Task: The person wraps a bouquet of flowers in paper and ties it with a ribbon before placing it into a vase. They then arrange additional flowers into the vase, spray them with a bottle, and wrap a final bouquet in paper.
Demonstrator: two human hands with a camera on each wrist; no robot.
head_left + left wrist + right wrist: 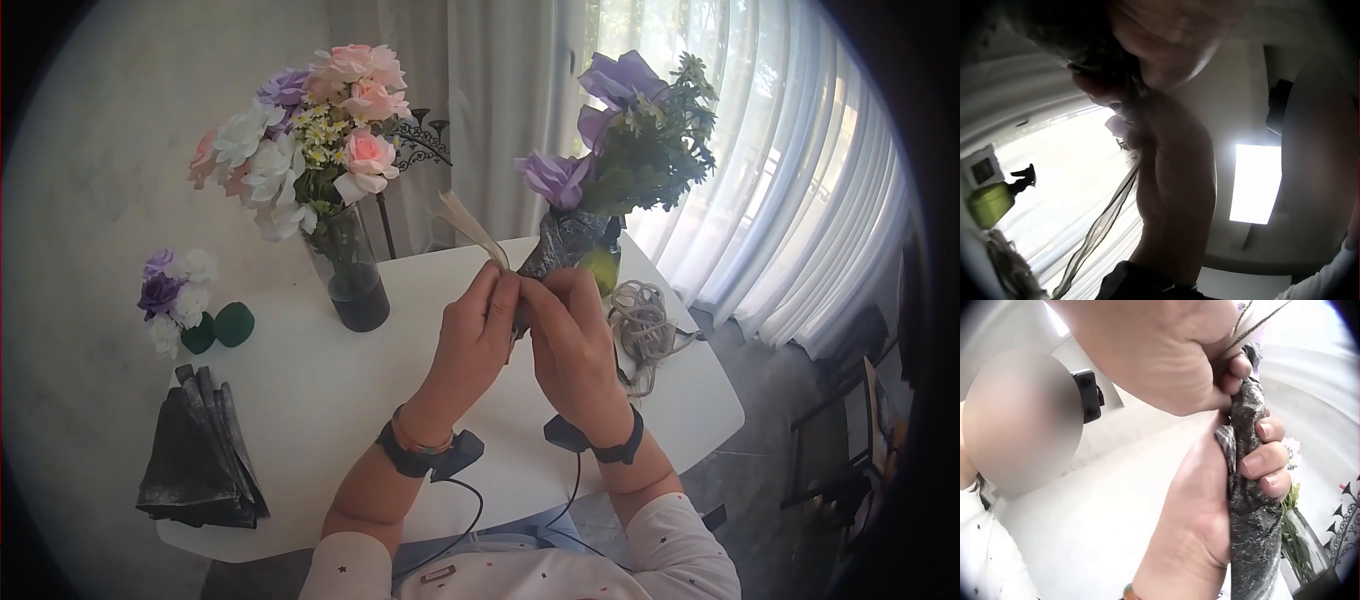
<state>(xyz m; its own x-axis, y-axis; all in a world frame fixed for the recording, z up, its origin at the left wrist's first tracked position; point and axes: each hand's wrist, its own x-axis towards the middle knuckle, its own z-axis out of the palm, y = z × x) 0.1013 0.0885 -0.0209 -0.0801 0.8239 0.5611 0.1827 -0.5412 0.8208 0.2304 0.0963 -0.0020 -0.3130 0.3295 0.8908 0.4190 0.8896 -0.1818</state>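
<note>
In the head view, both hands meet mid-table at a bouquet with purple flowers [555, 180] and dark crinkled wrapping [562, 245]. My left hand [474, 325] grips the wrapped stems; the right wrist view shows the left hand's fingers [1263, 461] curled round the black wrapping [1254, 531]. Just above them, my right hand [1166, 359] pinches a thin ribbon [1263, 324] against the wrapping. A pale ribbon end [472, 226] sticks up by the fingertips, and in the left wrist view a sheer ribbon [1100, 228] trails down from the right hand [1175, 181].
A glass vase [350, 285] of pink and white flowers stands on the white table [330, 430]. Left of it lie small flowers [165, 295], green foam pieces [234, 324] and folded black paper [195, 460]. Tangled ribbon [645, 325] and a green spray bottle [601, 268] are at right.
</note>
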